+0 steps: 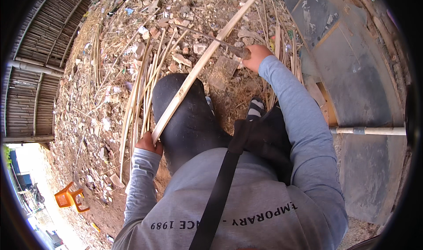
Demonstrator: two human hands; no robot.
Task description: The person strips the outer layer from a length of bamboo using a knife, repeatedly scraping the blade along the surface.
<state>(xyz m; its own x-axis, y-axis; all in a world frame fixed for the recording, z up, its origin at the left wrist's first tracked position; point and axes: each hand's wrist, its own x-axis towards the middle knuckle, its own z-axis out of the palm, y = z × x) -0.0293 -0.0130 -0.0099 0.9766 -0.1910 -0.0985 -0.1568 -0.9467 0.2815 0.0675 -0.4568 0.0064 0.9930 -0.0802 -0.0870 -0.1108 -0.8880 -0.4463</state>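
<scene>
A long pale bamboo strip [189, 80] slants across my dark-trousered thigh, from lower left up to the far right. Its near end is in my left hand [150, 144], whose fingers are closed round it. My right hand [256, 58] grips the wooden handle of a long, thin-bladed knife [236, 50]. The blade points left and meets the strip's upper part; whether it lies over or under the strip's edge is hard to make out. Beside my left leg lies a bundle of cut bamboo strips [137, 98].
Stones, straw and litter cover the ground [176, 12]. More strips [282, 42] lie beyond my right hand. Dark grey panels [357, 51] stand on the right, with a pale pole [374, 131] across them. A bamboo wall [48, 25] and an orange plastic chair [68, 198] are on the left.
</scene>
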